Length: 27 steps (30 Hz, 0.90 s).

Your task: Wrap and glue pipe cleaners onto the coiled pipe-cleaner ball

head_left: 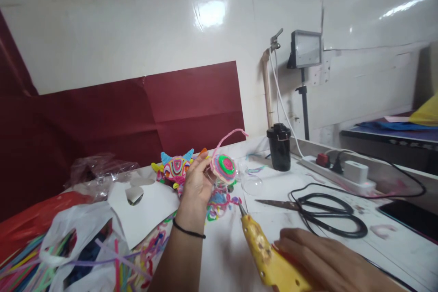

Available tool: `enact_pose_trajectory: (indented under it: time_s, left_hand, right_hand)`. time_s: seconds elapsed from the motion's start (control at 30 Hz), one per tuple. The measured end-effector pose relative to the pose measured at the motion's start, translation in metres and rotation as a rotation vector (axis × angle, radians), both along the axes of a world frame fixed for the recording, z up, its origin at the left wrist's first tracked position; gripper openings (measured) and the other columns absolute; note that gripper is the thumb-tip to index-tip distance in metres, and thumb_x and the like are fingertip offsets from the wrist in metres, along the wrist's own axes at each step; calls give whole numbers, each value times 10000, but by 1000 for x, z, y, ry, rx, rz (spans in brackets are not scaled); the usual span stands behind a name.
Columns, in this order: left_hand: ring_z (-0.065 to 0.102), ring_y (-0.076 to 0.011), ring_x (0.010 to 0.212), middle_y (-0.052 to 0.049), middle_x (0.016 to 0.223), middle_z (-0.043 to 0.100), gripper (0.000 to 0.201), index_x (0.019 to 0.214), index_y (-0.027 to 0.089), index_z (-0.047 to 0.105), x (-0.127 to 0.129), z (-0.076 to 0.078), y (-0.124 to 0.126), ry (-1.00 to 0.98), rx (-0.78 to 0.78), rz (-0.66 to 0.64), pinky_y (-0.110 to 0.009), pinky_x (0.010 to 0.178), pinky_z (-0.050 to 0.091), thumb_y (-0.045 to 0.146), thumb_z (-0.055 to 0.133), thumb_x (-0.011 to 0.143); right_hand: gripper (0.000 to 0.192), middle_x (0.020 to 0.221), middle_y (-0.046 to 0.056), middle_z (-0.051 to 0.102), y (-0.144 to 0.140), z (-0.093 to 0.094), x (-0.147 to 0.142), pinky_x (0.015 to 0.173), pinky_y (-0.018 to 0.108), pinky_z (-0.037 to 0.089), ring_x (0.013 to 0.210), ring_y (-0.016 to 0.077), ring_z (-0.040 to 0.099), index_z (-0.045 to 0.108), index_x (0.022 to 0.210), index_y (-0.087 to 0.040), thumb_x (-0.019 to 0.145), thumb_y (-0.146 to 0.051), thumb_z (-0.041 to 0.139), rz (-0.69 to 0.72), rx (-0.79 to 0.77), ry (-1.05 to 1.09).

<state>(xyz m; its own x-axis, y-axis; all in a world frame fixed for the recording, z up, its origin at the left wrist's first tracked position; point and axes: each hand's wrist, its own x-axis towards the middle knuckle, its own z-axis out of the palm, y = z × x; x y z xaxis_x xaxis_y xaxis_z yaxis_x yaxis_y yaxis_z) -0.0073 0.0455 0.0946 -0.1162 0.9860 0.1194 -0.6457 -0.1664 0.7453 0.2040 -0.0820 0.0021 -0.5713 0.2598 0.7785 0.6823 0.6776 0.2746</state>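
My left hand is closed on a round piece of coiled pipe cleaner, with green and pink rings and a pale edge. A loose pink pipe cleaner end curves up from it. My right hand grips a stained yellow glue gun, its metal nozzle pointing up and left, apart from the coiled piece. Just behind my left hand sits a colourful animal-head figure with blue horns. Below the coil lie curled pipe cleaner pieces on the white table.
Black-handled scissors lie at the right, near a phone and a power strip. A black cup stands behind. At the left are a white paper cutout and a plastic bag with pipe cleaners.
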Motion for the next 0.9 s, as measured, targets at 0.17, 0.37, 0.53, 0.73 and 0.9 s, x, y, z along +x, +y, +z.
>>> enact_pose_trajectory:
  time_s: [0.17, 0.37, 0.53, 0.73, 0.9]
  left_hand:
    - [622, -98, 528, -13, 669, 674, 217, 878, 143, 610, 7, 5, -12, 20, 27, -10, -183, 500, 493, -1, 607, 714]
    - [642, -113, 589, -10, 721, 677, 263, 897, 153, 593, 12, 10, -24, 33, 99, -13, -209, 568, 512, 50, 674, 669]
    - [620, -104, 560, -1, 671, 673, 296, 914, 161, 587, 13, 13, -29, 56, 84, 29, -186, 538, 481, 47, 668, 653]
    - [614, -90, 559, 0, 686, 673, 288, 928, 155, 579, 16, 15, -32, 68, 90, 23, -178, 556, 483, 50, 657, 671]
    - [598, -85, 542, -1, 675, 664, 282, 939, 159, 565, 18, 15, -32, 84, 69, 35, -174, 541, 470, 45, 634, 691]
  right_hand:
    - [356, 1028, 111, 719, 4, 26, -9, 813, 256, 570, 931, 206, 698, 583, 1183, -138, 949, -344, 413, 22, 62, 69]
    - [298, 976, 112, 741, 6, 57, -24, 741, 233, 592, 905, 187, 715, 611, 1111, -125, 948, -290, 423, 22, 83, 86]
    - [305, 965, 116, 741, 8, 58, -25, 707, 238, 597, 881, 188, 722, 607, 1104, -129, 954, -299, 404, 44, 57, 104]
    - [293, 962, 119, 736, 11, 55, -27, 691, 244, 593, 871, 188, 721, 592, 1112, -130, 958, -291, 400, 50, 30, 116]
    - [279, 952, 123, 730, 13, 54, -28, 691, 247, 588, 864, 188, 717, 589, 1109, -129, 939, -276, 425, 62, -11, 127]
